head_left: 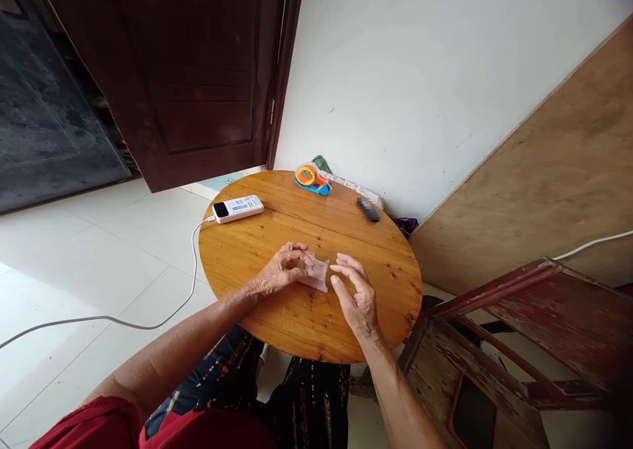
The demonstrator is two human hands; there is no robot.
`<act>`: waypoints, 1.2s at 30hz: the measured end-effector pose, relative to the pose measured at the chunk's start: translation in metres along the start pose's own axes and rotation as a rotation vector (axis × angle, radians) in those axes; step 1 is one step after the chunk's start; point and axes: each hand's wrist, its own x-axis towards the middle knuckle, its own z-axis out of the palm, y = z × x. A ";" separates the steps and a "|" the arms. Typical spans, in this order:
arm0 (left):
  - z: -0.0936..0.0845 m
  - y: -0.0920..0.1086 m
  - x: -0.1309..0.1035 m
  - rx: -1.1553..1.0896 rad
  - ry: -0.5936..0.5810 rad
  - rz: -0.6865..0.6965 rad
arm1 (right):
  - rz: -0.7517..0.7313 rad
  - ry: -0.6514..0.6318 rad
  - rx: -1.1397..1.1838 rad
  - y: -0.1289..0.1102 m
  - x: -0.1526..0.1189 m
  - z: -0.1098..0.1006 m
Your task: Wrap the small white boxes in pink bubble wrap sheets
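Bent fingers of the left hand [287, 268] lay over the left end of a clear plastic piece [320, 276] on the smooth, knotty, rounded wooden table [237, 251]; I couldn't tell if they pinched it. A soft, steady hold seemed best, since the piece looked thin, shiny and pointy at its corners. Just right of it, the right hand [342, 274] was loosely open, holding nothing.

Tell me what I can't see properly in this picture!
In the head view:
Part of the clear plastic piece: behind the left hand.
The dark thing: blurred into squares.
Far end of the cable: cut off by the left edge.
Tiny writing on the white gadget: too small.
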 end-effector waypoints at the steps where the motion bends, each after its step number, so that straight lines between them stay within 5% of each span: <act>1: -0.001 0.000 0.001 -0.008 0.021 0.001 | 0.012 0.003 0.009 0.002 0.001 -0.001; 7: -0.004 0.001 0.002 0.097 0.122 -0.054 | 0.037 -0.043 0.014 0.007 0.001 -0.008; 18: 0.001 0.005 -0.006 0.366 -0.032 -0.069 | -0.059 -0.199 -0.068 0.006 0.011 -0.010; 28: 0.006 0.006 -0.004 0.516 -0.050 -0.085 | -0.432 -0.441 -0.441 -0.016 0.042 -0.013; 31: 0.007 0.004 -0.004 0.520 -0.043 -0.079 | -0.429 -0.399 -0.426 -0.018 0.041 -0.005; 36: 0.007 0.006 -0.003 0.533 -0.044 -0.088 | -0.200 -0.244 -0.214 -0.006 0.038 -0.005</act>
